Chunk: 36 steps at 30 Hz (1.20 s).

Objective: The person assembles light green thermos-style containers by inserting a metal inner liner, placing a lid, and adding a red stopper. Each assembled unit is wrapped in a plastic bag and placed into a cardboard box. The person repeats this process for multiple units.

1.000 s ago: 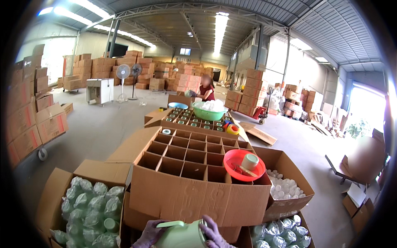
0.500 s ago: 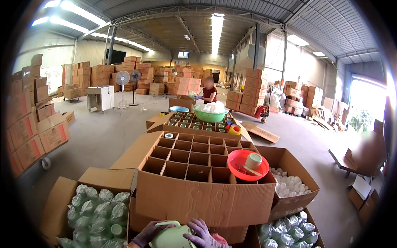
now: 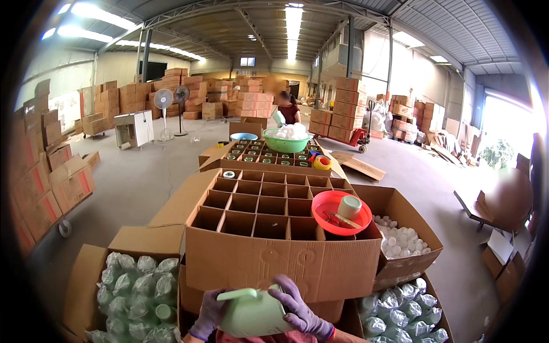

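Observation:
A pale green jug (image 3: 254, 317) with a handle is held low in front of me, tilted on its side, its handle toward the upper left. My left hand (image 3: 210, 313), in a purple glove, grips it by the left side, beside the handle. My right hand (image 3: 300, 308), gloved likewise, is closed over its right end, with the fingertips slightly blurred. Just beyond the jug stands a large carton (image 3: 280, 263) with cardboard dividers. On its right front corner rests a red bowl (image 3: 326, 224) holding a pale green cup (image 3: 349, 207) and small tools.
Open cartons with plastic-wrapped pale green pieces (image 3: 140, 294) (image 3: 403, 314) flank me. White round parts (image 3: 400, 243) fill a box at right. Farther off stand a divided carton of bottles, a green basin (image 3: 286, 143), a tape roll (image 3: 322, 162) and a co-worker (image 3: 287, 111). Stacked cartons (image 3: 54, 166) stand left.
The jug has come up higher into view between both hands, and more of it shows. My right hand has shifted up along its right end. The co-worker now holds a pale green piece higher.

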{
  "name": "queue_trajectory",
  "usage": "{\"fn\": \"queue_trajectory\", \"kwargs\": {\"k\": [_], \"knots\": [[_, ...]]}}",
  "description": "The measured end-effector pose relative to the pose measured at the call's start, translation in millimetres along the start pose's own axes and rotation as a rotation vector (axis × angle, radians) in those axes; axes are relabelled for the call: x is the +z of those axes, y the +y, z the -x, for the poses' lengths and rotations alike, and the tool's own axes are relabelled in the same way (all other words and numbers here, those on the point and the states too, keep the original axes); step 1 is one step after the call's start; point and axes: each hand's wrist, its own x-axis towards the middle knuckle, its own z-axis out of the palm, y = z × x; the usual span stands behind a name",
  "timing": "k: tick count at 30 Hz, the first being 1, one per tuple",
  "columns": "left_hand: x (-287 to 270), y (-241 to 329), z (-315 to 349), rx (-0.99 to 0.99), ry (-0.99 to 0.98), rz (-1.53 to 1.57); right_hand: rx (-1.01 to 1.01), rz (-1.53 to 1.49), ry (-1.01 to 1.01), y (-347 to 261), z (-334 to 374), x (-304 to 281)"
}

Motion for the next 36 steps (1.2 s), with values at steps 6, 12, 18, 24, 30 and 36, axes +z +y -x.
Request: {"fn": "queue_trajectory", "kwargs": {"k": [6, 12, 18, 24, 30, 36], "knots": [[29, 32, -14, 0.796, 0.137, -0.703, 1.011, -1.036, 0.422, 24, 11, 12], [9, -15, -7, -0.107, 0.158, 0.178, 0.134, -0.200, -0.101, 15, 6, -5], [25, 2, 5, 0.185, 0.237, -0.069, 0.221, -0.199, -0.054, 16, 11, -3], [5, -53, 16, -0.043, 0.228, 0.359, 0.118, -0.095, -0.189, 10, 2, 9], [-6, -71, 21, -0.197, 0.158, 0.173, 0.068, -0.047, -0.261, 6, 7, 14], [-10, -88, 20, -0.192, 0.251, 0.222, 0.068, -0.095, -0.285, 25, 3, 4]]}}
